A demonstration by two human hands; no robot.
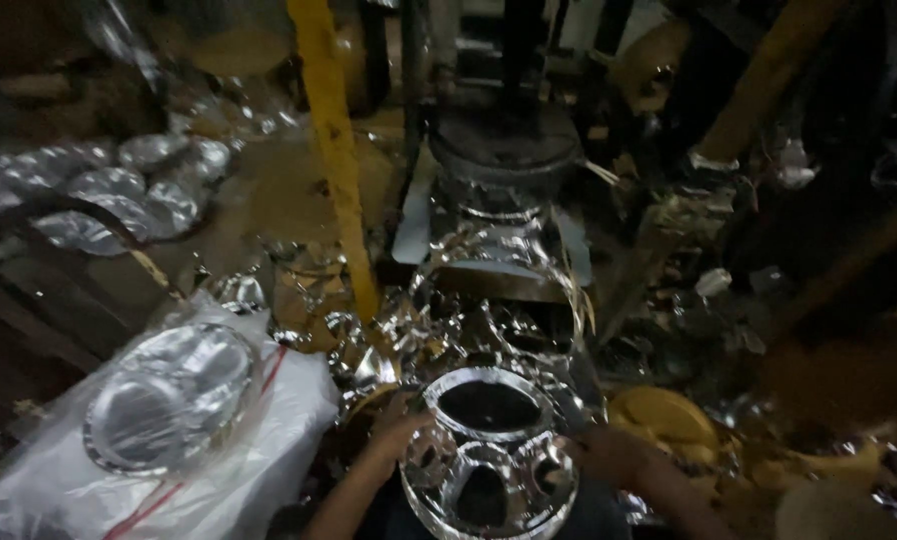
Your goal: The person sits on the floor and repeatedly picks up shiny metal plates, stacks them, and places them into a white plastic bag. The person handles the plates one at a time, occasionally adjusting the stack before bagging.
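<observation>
A shiny silver compartment plate (489, 455), with one large oval well and smaller round wells, lies at the bottom middle. My left hand (394, 435) grips its left rim and my right hand (609, 455) holds its right rim. Just beyond the plate, a strip of silver foil sheet (494, 300) with punched-out holes runs up toward a dark round press machine (504, 145).
A stack of silver plates (169, 395) rests in a clear plastic bag at the lower left. More silver plates (119, 185) lie scattered at the upper left. A yellow post (334, 140) stands left of the machine. Yellowish plates (669, 415) and foil scrap sit at the right.
</observation>
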